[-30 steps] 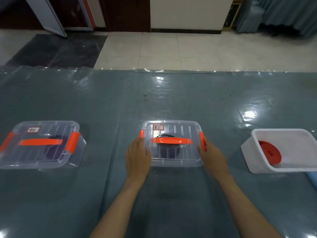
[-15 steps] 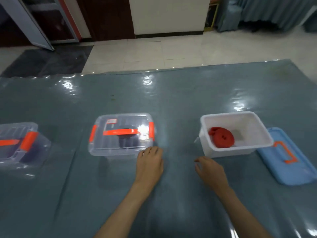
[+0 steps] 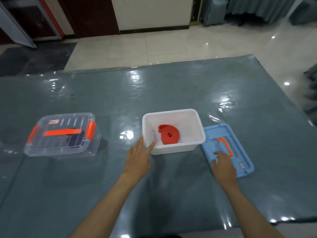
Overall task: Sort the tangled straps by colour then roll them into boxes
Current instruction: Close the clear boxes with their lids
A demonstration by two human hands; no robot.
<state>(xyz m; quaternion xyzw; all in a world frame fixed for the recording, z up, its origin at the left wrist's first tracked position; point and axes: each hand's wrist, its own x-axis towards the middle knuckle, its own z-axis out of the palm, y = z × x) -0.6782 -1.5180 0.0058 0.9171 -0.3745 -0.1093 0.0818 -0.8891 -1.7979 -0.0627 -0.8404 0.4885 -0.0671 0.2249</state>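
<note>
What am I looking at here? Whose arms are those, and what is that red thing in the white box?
No machine here: those are a person's two bare arms. The picture comes from a camera worn on their head, looking down, so you see what they see.

On the blue-grey table cover sits a white box with no lid. The red thing inside is a rolled-up red strap. The left hand touches the box's near corner with straight fingers. The right hand rests on a blue lid lying flat beside the box; it has an orange handle. Neither hand is lifting anything yet.

On the left stands a clear box, closed, with a dark strap inside.
</note>
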